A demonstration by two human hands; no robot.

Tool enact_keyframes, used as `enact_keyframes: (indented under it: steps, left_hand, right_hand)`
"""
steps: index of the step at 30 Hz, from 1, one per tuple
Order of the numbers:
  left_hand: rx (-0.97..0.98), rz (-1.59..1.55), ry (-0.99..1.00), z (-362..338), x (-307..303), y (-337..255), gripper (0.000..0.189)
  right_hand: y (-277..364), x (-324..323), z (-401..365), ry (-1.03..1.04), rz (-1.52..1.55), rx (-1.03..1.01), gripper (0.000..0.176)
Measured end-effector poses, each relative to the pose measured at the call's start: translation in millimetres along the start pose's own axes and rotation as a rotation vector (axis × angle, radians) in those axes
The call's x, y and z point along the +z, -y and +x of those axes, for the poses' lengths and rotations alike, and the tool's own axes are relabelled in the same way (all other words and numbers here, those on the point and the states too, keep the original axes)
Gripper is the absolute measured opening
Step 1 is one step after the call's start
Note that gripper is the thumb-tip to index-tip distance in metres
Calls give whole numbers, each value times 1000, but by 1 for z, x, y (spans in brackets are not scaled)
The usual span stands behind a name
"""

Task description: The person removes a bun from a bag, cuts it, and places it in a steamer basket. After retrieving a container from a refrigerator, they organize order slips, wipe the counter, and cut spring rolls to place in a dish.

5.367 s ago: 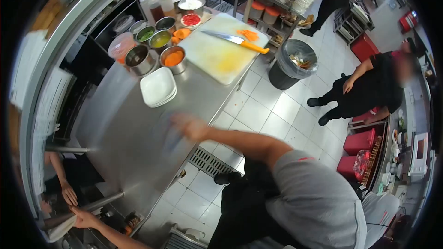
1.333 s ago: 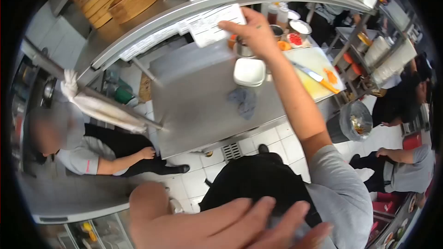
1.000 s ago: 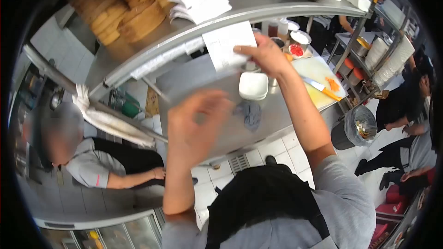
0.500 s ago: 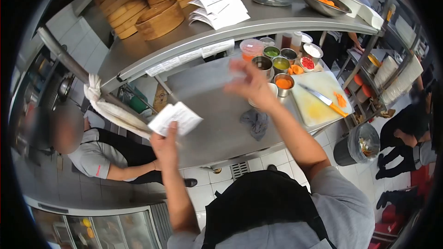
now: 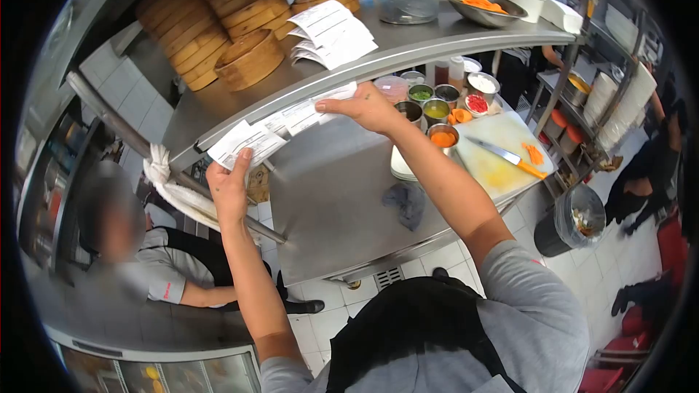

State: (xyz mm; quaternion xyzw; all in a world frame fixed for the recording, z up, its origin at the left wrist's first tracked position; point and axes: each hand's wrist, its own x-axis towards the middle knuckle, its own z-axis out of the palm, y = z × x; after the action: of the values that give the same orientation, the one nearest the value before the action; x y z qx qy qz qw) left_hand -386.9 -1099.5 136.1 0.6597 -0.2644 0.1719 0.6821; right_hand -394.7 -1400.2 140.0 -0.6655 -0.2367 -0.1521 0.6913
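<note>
My left hand [image 5: 228, 188] pinches printed paper order slips [image 5: 246, 147] between thumb and fingers, up against the left part of the steel shelf's front edge [image 5: 255, 102]. Further right along that edge, my right hand [image 5: 364, 108] has its thumb on another order slip [image 5: 302, 114] in the row hanging there. The fingers of the right hand are partly hidden behind the paper. A stack of white slips [image 5: 335, 35] lies on the shelf above.
Bamboo steamers [image 5: 251, 60] and a clear plastic tub [image 5: 403, 0] stand on the shelf. Below are sauce containers [image 5: 437, 109], a cutting board [image 5: 502, 167] with a knife [image 5: 506, 155], and a grey cloth [image 5: 405, 205]. A co-worker [image 5: 175, 269] stands at left, beside a knotted towel [image 5: 182, 193].
Both hands have risen to the shelf edge. My left hand has carried its slips up and left; my right hand has moved from above the counter onto a hanging slip.
</note>
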Motion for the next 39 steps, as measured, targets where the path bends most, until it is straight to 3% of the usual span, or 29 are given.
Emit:
enact_keyframes:
  steps: [8,10,17,23,29,31,35,39]
  left_hand:
    - [-41,-32,117,13,40,7,23]
    - [-43,-38,146,16,60,5,22]
    - [-66,-77,241,19,115,4,22]
    - [-93,-325,204,11,87,4,30]
    - [-209,-272,-84,-10,41,7,32]
    - [-200,-260,-135,-10,37,13,31]
    - [-227,-3,-113,-5,33,6,27]
    - [-259,-153,-34,1,42,7,26]
  right_hand:
    - [10,-20,-18,-113,115,-112,35]
    - [18,-34,-27,-153,8,31,38]
    - [17,-73,-39,-171,32,59,38]
    - [12,-60,-41,-191,158,26,41]
    - [-2,-60,-36,-155,284,29,37]
    - [3,-59,-37,-207,191,56,38]
    - [12,-59,-37,-227,61,156,35]
    - [-1,-60,-35,-213,209,71,39]
